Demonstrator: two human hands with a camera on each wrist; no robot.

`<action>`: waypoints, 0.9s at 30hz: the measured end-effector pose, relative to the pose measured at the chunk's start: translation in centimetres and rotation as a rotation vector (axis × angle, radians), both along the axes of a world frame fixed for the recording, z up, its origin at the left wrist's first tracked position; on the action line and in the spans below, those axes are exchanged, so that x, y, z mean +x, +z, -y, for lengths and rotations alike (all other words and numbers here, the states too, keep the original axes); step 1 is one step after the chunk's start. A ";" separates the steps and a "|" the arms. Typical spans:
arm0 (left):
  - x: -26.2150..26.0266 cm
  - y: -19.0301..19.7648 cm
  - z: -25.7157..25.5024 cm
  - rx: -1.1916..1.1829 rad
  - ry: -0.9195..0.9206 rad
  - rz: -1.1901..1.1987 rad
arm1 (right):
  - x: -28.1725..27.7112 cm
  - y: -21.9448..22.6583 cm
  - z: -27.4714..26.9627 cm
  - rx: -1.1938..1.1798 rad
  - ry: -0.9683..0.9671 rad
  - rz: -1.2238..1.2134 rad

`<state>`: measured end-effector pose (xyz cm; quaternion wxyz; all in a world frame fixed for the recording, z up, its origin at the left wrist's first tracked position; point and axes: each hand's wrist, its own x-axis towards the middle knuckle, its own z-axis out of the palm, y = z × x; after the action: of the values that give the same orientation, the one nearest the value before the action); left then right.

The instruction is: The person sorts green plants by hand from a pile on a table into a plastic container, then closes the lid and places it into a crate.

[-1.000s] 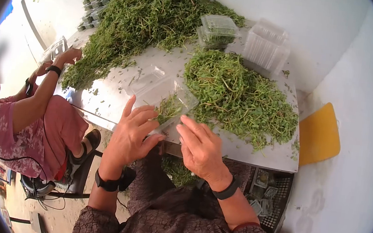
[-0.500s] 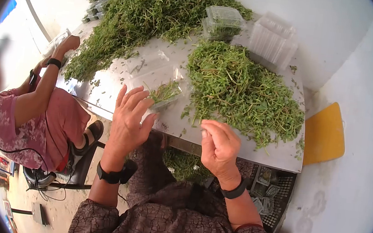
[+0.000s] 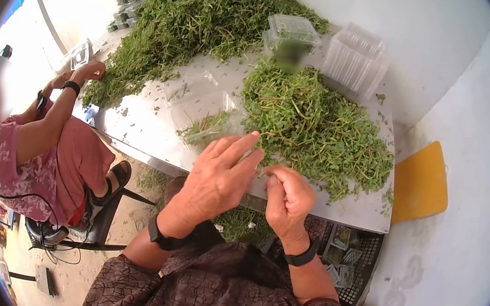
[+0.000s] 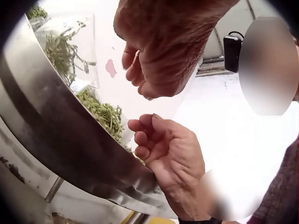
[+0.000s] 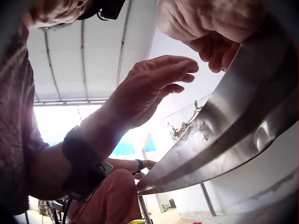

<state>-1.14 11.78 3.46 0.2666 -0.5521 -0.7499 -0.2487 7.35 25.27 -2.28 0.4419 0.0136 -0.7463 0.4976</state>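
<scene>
My left hand [image 3: 218, 177] hovers at the table's front edge with its fingers fairly straight, overlapping the near corner of an open clear plastic clamshell [image 3: 173, 97]. Loose green sprigs [image 3: 207, 124] lie in that box. Close to its right is my right hand [image 3: 290, 203], fingers curled and thumb against the forefinger. No sprig shows at its fingertips in the left wrist view, where the right hand [image 4: 173, 149] faces the left hand [image 4: 173, 46]. A pile of leafy green stems [image 3: 314, 125] spreads just beyond the right hand.
A bigger heap of greens [image 3: 205, 21] covers the back of the table. Stacked clear boxes [image 3: 355, 60] and a lidded box [image 3: 294, 30] stand behind the near pile. Another person [image 3: 40, 148] sits at left, hands at the heap. A black crate [image 3: 359, 269] sits below the table.
My right hand has drawn away from the clamshell to the right, its fingers curling in. My left hand first lifted back left, then swung right, close to the right hand.
</scene>
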 end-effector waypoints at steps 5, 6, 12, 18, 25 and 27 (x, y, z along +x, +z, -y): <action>-0.7 -1.8 -2.4 -0.037 0.054 0.127 | 0.0 -0.1 0.0 0.023 0.001 -0.011; -0.7 -1.9 -2.8 -0.039 0.089 0.168 | 0.0 0.0 0.0 0.025 -0.005 -0.003; -1.4 -2.8 -4.5 -0.135 0.252 0.284 | -0.1 -0.1 0.3 -0.045 -0.020 -0.008; -2.0 -3.8 -4.4 -0.076 0.231 0.189 | -0.1 -0.4 0.3 -0.043 -0.028 0.003; -1.4 -2.8 -4.0 0.369 0.084 0.433 | 0.1 -0.7 0.3 -0.069 -0.056 0.018; -1.3 -3.3 -3.6 0.299 0.105 0.431 | 0.1 -0.8 0.2 -0.049 -0.055 0.017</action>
<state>-2.41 15.38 0.14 0.1920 -0.4012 -0.7718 -0.4545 7.48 25.03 -3.12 0.4492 -0.0220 -0.7378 0.5034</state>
